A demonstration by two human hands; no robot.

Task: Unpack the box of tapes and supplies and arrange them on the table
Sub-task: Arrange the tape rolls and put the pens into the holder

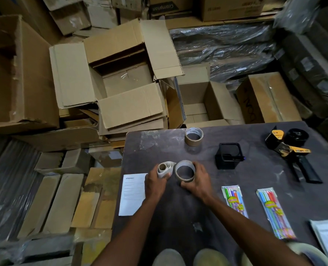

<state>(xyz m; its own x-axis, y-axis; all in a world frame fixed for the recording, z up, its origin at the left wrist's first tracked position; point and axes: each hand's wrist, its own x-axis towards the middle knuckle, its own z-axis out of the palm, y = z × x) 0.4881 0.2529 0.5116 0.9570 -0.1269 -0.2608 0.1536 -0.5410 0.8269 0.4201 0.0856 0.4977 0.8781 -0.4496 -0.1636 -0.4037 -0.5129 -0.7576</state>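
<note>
While the left hand (155, 184) holds a small paper roll (164, 169) and the right hand (197, 184) holds a tape ring (185, 170), both grips are closed around them near the counter's (178, 208) left edge. The white sheet (132, 194) overhangs that edge; bare surface lies before the hands, up to the brown tape roll (194, 136) near the far edge

Both bare forearms reach forward from the near edge, converging toward the middle. The left hand (155, 184) lies knuckles up, its fingers curled in a grip at the far end. The right hand (197, 182) sits just right of it, thumb and fingers curved round in a grip, wrist angled leftward
</note>
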